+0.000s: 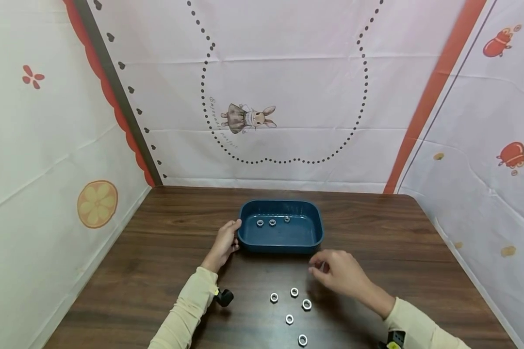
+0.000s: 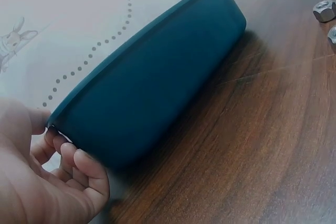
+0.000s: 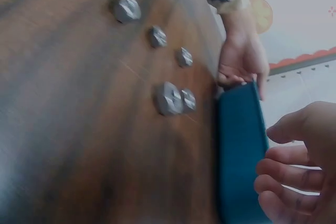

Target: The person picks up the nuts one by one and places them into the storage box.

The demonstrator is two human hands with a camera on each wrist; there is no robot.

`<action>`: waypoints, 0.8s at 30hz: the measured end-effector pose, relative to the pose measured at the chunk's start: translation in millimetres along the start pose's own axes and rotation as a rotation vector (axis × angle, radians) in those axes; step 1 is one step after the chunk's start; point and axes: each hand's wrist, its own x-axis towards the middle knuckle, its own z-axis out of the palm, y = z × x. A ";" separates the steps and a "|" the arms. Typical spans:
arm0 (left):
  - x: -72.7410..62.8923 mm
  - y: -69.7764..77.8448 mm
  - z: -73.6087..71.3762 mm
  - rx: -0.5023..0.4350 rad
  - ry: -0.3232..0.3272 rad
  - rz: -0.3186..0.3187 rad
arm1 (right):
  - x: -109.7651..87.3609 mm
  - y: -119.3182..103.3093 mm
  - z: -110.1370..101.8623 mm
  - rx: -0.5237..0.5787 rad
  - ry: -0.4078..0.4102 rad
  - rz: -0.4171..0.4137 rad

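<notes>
A dark blue rectangular tray (image 1: pixel 279 249) stands on the table, and three metal hex nuts (image 1: pixel 272 223) lie inside it toward the back. My left hand (image 1: pixel 222 245) grips the tray's left end; in the left wrist view its thumb is over the rim and the fingers curl below, against the tray wall (image 2: pixel 157 72). Just off the tray's front right corner is my right hand (image 1: pixel 340 271), with fingers loosely bent and nothing between them. Several more hex nuts (image 1: pixel 306 305) lie scattered on the wood in front of the tray, left of the right hand.
The brown wooden table (image 1: pixel 170 271) is enclosed by white printed cloth (image 1: pixel 288 87) at the back and on both sides. Each forearm wears a small black wrist camera, such as the left one (image 1: pixel 224 297).
</notes>
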 end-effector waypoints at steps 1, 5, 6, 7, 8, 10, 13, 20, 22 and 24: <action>0.1 -0.5 0.0 -0.003 -0.002 -0.001 | -4.1 -0.8 3.7 -0.004 -0.003 0.001; 0.9 -2.5 0.1 -0.006 -0.008 0.001 | -20.1 -3.7 17.7 -0.030 -0.012 0.005; 1.2 -2.9 -0.1 -0.009 -0.007 0.002 | -23.9 -4.5 20.7 -0.036 -0.015 0.007; 1.4 -3.4 -0.2 -0.008 -0.007 0.003 | -27.6 -5.6 23.6 -0.039 -0.022 0.015; 1.7 -3.9 -0.3 -0.009 -0.006 0.003 | -31.1 -6.4 26.4 -0.041 -0.031 0.024; 2.4 -4.4 -0.5 -0.010 -0.003 0.003 | -37.4 -8.1 31.6 -0.050 -0.051 0.051; 3.2 -4.6 -0.8 -0.010 0.002 -0.002 | -44.8 -10.8 37.8 -0.073 -0.075 0.095; -0.2 0.1 -0.2 -0.009 -0.019 -0.008 | -51.1 -16.0 45.2 -0.149 -0.057 0.120; -0.2 0.4 -0.5 -0.015 -0.023 -0.010 | -50.8 -16.3 47.2 -0.168 -0.040 0.089; -0.2 0.8 -0.8 -0.016 -0.021 -0.015 | -49.9 -16.6 49.2 -0.180 -0.027 0.060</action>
